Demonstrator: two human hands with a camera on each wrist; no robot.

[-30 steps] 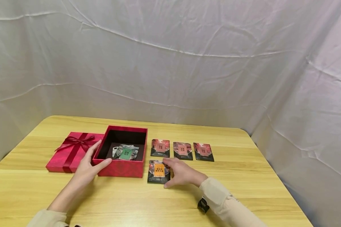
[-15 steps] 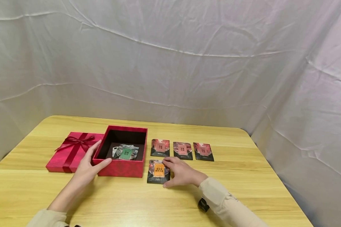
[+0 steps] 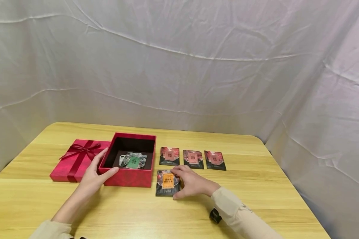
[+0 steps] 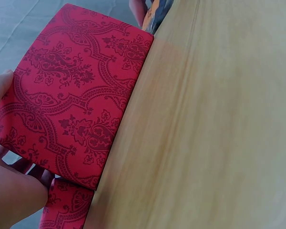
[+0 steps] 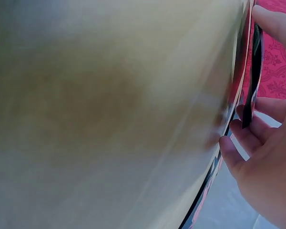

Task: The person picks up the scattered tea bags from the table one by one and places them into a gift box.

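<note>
A red gift box (image 3: 128, 177), lidless, stands on the table with several green-labelled sachets (image 3: 133, 161) lying inside. My left hand (image 3: 92, 176) grips its front left corner, thumb on the front wall; the patterned wall (image 4: 81, 86) fills much of the left wrist view. Right of the box, my right hand (image 3: 194, 182) pinches an orange-labelled sachet (image 3: 168, 183) by its right side. In the right wrist view this sachet (image 5: 252, 76) shows edge-on, slightly bowed between the thumb and fingers. Whether it fully clears the table I cannot tell.
The red lid (image 3: 77, 159) with a ribbon bow lies left of the box. Three pink-labelled sachets, the left one (image 3: 169, 156), the middle one (image 3: 193, 159) and the right one (image 3: 215, 160), lie in a row behind my right hand. Grey cloth (image 3: 179, 66) hangs behind the wooden table (image 3: 257, 186).
The orange-labelled sachet has shifted and tilted slightly in my right hand's fingers. My left hand keeps its place on the box. The view has moved a little.
</note>
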